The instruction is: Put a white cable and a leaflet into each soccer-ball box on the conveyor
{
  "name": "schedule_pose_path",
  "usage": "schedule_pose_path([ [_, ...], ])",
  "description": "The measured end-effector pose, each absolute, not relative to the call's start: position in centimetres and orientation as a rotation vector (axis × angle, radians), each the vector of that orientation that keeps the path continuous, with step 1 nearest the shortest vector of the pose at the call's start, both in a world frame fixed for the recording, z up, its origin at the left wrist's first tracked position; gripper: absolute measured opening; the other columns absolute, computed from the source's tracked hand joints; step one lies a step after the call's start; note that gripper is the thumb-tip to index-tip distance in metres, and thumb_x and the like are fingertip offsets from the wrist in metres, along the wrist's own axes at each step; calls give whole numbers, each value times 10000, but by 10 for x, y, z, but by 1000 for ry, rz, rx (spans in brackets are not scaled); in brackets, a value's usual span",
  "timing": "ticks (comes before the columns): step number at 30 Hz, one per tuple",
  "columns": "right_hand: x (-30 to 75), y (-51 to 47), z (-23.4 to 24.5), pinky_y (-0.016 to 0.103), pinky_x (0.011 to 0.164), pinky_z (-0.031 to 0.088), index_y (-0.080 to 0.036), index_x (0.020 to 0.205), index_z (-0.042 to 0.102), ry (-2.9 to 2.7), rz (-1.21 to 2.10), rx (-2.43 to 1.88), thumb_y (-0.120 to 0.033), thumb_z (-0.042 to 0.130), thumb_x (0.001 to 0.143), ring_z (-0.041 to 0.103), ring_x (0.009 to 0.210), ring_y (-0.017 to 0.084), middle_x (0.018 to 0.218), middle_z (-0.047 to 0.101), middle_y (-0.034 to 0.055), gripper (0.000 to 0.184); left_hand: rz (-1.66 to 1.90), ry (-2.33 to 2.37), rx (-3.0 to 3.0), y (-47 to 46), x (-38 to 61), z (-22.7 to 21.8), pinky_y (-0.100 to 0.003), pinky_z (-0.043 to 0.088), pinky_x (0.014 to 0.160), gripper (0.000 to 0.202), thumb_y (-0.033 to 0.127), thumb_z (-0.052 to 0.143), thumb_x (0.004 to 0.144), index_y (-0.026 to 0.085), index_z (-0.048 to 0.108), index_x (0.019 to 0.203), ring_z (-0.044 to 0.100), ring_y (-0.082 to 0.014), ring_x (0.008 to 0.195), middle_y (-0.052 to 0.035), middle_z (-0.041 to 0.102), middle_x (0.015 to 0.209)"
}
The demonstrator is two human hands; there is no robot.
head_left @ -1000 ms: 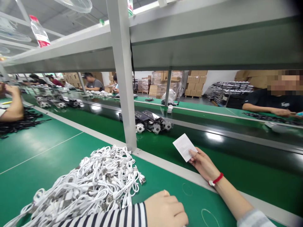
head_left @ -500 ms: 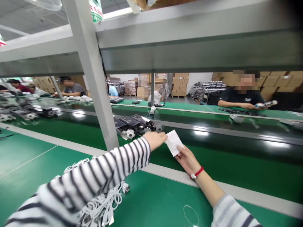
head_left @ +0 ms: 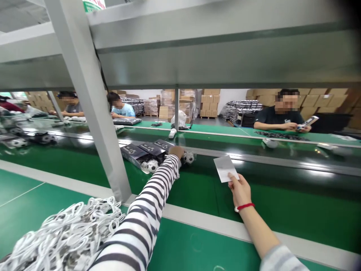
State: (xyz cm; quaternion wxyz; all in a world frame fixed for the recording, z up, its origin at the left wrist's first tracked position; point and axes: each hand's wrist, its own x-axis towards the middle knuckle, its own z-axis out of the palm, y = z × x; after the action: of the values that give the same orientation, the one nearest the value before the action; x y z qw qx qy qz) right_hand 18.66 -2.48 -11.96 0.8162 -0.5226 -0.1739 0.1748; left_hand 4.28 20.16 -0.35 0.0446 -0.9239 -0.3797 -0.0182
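Note:
My left hand (head_left: 176,151) reaches out over the dark conveyor belt (head_left: 282,177) and rests on a group of black packages with small football toys (head_left: 152,165); its fingers are hidden behind the wrist. The striped sleeve (head_left: 146,210) stretches from the bottom centre. My right hand (head_left: 239,189), with a red wrist band, pinches a small white card (head_left: 225,168) and holds it above the belt, to the right of the packages.
A heap of white cables (head_left: 59,237) lies on the green table (head_left: 191,244) at bottom left. A grey frame post (head_left: 93,113) stands just left of my arm, with a shelf beam overhead. Other people (head_left: 279,116) sit across the belt; cartons are stacked behind.
My left hand left the table by the cables, passed the card, and reached onto the packages on the belt. My right hand kept the card and shifted slightly right.

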Motion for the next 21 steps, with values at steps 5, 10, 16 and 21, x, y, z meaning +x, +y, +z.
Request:
schedule_pose_path([
  [5,187,-31,-122,228,466,336,-166,864,631,-508,281,-1322,-458,708,666,428,492,105,520,489,-58,362,-108,-1162,-2905,210,34,1,-334,450,849,288,318,372,964,191,563,1138,593,-213,1011,-91,629,1114],
  [10,191,-15,-84,306,645,426,-169,901,706,-915,13,-1653,-392,606,776,556,682,200,761,645,52,274,-311,-1163,-2900,206,2,-2,-349,454,811,515,482,227,961,139,329,1332,590,-260,994,-162,585,1150],
  [16,185,72,-31,310,848,399,-218,1056,687,-1765,-226,-2148,-154,444,872,558,1021,245,1156,605,109,312,-274,-957,-2985,196,-1,-23,-413,342,982,357,352,330,945,204,485,1230,427,-275,1188,-127,444,1280],
  [21,166,130,-36,318,879,401,-153,938,717,-1859,-2,-2147,-83,521,820,584,1014,253,1059,666,139,239,-201,-1008,-3018,189,9,-30,-455,318,996,363,334,361,918,337,516,1246,406,-277,1209,-77,459,1267],
])
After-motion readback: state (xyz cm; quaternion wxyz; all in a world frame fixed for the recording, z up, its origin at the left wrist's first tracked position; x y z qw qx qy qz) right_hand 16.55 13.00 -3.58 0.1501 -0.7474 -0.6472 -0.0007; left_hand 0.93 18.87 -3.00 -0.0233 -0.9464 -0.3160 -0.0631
